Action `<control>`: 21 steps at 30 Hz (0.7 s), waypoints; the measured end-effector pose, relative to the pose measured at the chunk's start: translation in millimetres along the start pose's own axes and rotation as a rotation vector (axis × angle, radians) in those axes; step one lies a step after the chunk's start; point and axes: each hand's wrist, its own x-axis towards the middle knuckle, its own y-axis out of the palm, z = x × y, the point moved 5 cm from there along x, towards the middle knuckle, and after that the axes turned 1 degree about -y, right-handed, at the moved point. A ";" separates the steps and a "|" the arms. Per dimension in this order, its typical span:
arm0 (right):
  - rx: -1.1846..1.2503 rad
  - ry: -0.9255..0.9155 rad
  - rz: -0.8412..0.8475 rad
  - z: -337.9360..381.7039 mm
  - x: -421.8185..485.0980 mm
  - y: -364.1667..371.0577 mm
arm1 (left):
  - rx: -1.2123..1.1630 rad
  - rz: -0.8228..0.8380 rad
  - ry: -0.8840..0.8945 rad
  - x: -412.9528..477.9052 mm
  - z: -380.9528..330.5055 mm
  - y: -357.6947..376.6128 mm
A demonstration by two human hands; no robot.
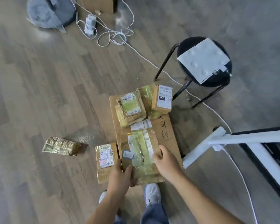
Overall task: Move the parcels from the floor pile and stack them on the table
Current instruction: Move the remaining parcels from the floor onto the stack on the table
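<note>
Both hands are on one parcel: your left hand curls round the near-left corner of the taped parcel, thumb on top, and your right hand grips its right edge. The parcel is low over the near end of the large flat carton on the floor; whether it has cleared the carton cannot be told from this view. Step in hand, as judged: the pick-up. Lift it level. The tape looks glossy and probably slick, so carry the weight on the fingers underneath, not the thumbs. Then swing right toward the desk, of which only the white frame shows. Mind the frame's foot near the carton, and the stool beyond. Left in the floor pile: a taped stack, a labelled box leaning just beside it, a small parcel beside your left hand, and a stray parcel well apart on the left.
</note>
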 end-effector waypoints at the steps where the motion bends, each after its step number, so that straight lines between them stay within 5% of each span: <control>1: 0.034 -0.014 -0.019 13.3 -19.7 -15.1 | -0.018 0.014 0.026 -18.9 -19.0 -8.3; 6: 0.175 -0.112 -0.128 77.8 -125.5 -103.4 | -0.096 0.096 0.187 -116.1 -114.6 -48.7; 12: 0.171 -0.290 -0.482 116.2 -237.3 -224.4 | -0.141 0.143 0.419 -219.6 -217.2 -42.4; 21: 0.140 -0.478 -0.835 64.8 -410.2 -352.8 | -0.111 0.339 0.789 -398.0 -295.2 25.2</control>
